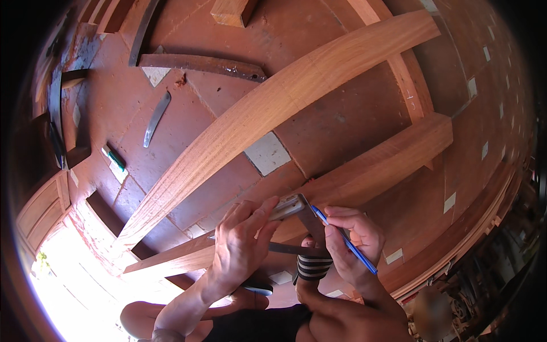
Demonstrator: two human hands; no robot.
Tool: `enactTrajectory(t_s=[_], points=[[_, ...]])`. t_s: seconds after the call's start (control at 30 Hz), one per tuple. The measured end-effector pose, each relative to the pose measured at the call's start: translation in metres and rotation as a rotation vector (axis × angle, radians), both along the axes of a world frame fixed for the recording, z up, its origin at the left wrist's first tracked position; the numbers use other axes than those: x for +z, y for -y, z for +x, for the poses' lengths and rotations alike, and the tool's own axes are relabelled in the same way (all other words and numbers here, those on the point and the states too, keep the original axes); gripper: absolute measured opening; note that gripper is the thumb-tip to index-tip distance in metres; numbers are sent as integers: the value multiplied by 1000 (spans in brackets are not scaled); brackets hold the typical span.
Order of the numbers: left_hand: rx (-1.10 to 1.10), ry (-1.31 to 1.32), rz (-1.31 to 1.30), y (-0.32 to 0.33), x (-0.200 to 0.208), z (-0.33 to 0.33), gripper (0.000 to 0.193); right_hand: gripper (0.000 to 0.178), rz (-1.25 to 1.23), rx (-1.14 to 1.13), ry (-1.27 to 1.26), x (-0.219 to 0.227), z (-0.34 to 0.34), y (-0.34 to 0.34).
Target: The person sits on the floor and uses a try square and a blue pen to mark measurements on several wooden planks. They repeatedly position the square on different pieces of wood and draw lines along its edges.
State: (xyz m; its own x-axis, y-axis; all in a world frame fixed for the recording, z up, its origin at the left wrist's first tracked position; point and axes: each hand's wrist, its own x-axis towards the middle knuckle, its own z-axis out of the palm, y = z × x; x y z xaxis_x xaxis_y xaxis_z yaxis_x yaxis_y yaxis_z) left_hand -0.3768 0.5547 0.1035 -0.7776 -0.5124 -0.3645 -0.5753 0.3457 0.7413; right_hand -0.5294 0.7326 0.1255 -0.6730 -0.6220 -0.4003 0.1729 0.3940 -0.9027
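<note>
Beside two long wooden beams (256,117), the left grip (242,236) pinches one metallic tool (289,206), the right grip (359,236) one blue pen (355,251)

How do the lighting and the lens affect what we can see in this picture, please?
In the head view, glare whites out the lower left; in the head view, the long wooden beam looks bowed, perhaps partly from fisheye distortion; in the head view, the left hand, right hand and blue pen look fairly clear.

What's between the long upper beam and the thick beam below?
In the head view: reddish floor with a pale square patch, and a wooden crosspiece toward the right.
</note>
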Motion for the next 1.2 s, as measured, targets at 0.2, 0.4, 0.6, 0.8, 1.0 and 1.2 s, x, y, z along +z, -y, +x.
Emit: enactTrajectory(t_s=[0.2, 0.4, 0.6, 0.8, 1.0, 1.2], points=[[2, 31, 4, 0, 4, -1, 51, 12, 18, 11, -48, 2, -1, 8], [3, 17, -9, -2, 2, 0, 51, 12, 40, 114, -166, 7, -3, -5], [3, -4, -9, -1, 4, -1, 49, 13, 80, 86, 9, 20, -12, -8], [1, 3, -3, -1, 4, -1, 49, 14, 40, -6, 78, 6, -9, 12], [2, -14, -19, -2, 3, 0, 50, 13, 42, 162, -210, 9, -10, -6], [7, -17, -8, -2, 3, 0, 49, 10, 247, 229, -55, 19, -14, -36]])
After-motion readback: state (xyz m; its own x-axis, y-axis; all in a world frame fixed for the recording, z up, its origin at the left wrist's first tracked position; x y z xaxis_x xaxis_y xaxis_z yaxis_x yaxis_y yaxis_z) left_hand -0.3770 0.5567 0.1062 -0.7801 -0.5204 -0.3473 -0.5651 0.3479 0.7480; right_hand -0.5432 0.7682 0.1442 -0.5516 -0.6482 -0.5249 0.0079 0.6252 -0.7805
